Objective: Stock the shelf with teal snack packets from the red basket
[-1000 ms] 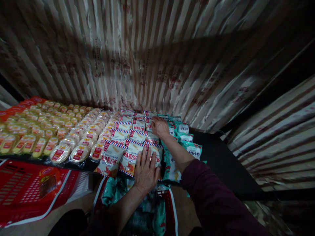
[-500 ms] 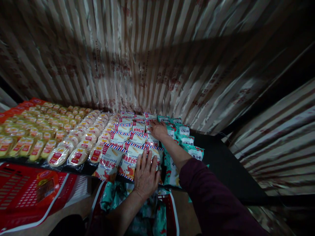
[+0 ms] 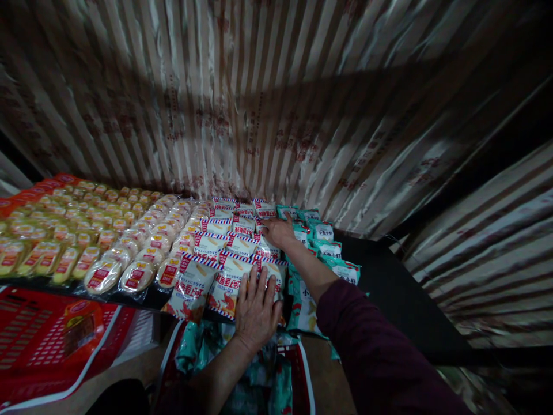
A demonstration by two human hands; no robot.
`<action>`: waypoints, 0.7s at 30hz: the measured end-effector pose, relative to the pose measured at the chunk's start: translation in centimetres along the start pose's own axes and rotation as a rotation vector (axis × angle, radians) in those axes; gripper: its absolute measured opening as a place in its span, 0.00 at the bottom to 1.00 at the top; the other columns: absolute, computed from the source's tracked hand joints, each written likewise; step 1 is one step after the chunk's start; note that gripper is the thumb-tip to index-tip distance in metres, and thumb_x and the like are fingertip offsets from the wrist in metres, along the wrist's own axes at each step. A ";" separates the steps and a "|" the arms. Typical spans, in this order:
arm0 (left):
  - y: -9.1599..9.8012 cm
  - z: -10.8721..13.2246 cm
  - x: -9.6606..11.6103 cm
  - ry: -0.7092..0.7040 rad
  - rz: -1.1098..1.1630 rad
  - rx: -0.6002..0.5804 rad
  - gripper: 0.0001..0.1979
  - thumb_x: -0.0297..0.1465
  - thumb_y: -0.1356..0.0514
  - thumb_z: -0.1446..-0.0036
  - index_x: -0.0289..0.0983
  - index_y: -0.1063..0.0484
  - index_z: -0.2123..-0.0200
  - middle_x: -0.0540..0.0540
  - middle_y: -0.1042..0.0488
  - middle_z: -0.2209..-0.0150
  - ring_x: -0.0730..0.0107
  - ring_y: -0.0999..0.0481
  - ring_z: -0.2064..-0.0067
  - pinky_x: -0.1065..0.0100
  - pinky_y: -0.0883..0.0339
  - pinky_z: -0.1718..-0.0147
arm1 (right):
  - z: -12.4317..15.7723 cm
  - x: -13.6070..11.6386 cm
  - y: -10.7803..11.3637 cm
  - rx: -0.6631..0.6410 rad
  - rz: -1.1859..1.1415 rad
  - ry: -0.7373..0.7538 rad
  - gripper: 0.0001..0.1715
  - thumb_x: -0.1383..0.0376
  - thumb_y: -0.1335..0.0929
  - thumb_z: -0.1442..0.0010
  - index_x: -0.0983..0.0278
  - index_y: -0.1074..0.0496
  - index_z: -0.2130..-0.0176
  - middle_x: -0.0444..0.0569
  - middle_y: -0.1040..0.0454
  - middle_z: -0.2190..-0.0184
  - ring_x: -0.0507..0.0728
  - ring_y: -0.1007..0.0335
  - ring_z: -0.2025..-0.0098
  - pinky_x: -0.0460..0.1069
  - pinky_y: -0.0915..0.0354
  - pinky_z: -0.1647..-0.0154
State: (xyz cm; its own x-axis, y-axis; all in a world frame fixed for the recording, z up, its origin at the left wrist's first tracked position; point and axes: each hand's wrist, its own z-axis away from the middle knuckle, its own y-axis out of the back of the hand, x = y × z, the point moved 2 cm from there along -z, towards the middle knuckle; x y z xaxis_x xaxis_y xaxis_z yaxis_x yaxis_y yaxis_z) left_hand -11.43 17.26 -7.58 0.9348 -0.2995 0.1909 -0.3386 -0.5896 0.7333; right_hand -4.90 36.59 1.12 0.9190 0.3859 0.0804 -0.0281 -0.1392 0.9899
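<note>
My left hand (image 3: 258, 308) lies flat with fingers spread on the front white snack bags (image 3: 230, 282), which have red lettering and striped top edges. Farther back, my right hand (image 3: 279, 231) reaches across to the rear of the same rows, its fingers apart over the border between a white bag and the green snack bags (image 3: 330, 251). Neither hand grips a bag. The white bags stand in overlapping rows on a black shelf (image 3: 389, 294), and the green bags form rows to their right. My right forearm hides part of the green rows.
Round wrapped pastries (image 3: 137, 276) and yellow wrapped cakes (image 3: 43, 253) fill the shelf's left side, with orange packs (image 3: 47, 183) beyond. Below stand a red basket (image 3: 307, 369) of green bags and another red basket (image 3: 43, 346) at left. Striped plastic sheeting (image 3: 242, 115) hangs behind.
My right hand has shifted slightly left and down, toward me, over the rear bags. The left hand rests in about the same place.
</note>
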 end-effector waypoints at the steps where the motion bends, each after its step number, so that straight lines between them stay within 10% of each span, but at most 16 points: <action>1: 0.0 0.0 0.0 0.000 0.000 0.005 0.28 0.41 0.44 0.41 0.37 0.39 0.40 0.42 0.45 0.34 0.51 0.52 0.32 0.48 0.48 0.38 | 0.0 0.0 -0.1 -0.001 -0.003 0.007 0.19 0.61 0.39 0.36 0.56 0.27 0.49 0.52 0.24 0.50 0.61 0.31 0.47 0.62 0.58 0.36; 12: 0.0 0.1 0.0 -0.008 0.000 0.019 0.28 0.41 0.44 0.41 0.37 0.38 0.40 0.42 0.43 0.35 0.51 0.51 0.32 0.49 0.51 0.37 | -0.9 0.7 -0.7 0.140 -0.121 -0.006 0.22 0.61 0.43 0.34 0.61 0.33 0.44 0.53 0.35 0.40 0.59 0.41 0.39 0.61 0.62 0.34; 21: -0.3 0.1 -0.1 -0.033 -0.009 0.036 0.26 0.39 0.44 0.41 0.37 0.37 0.41 0.43 0.43 0.35 0.51 0.50 0.32 0.49 0.52 0.37 | -4.0 1.2 -0.7 -0.006 -0.063 -0.074 0.30 0.57 0.48 0.32 0.63 0.45 0.35 0.53 0.52 0.32 0.62 0.57 0.31 0.64 0.62 0.33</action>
State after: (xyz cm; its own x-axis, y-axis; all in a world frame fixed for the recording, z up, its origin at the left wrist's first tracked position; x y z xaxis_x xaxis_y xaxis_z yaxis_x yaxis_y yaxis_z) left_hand -11.42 17.35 -7.92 0.9339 -0.3183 0.1626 -0.3347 -0.6191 0.7105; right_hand -5.38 40.81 1.01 0.9454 0.3257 0.0093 0.0285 -0.1111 0.9934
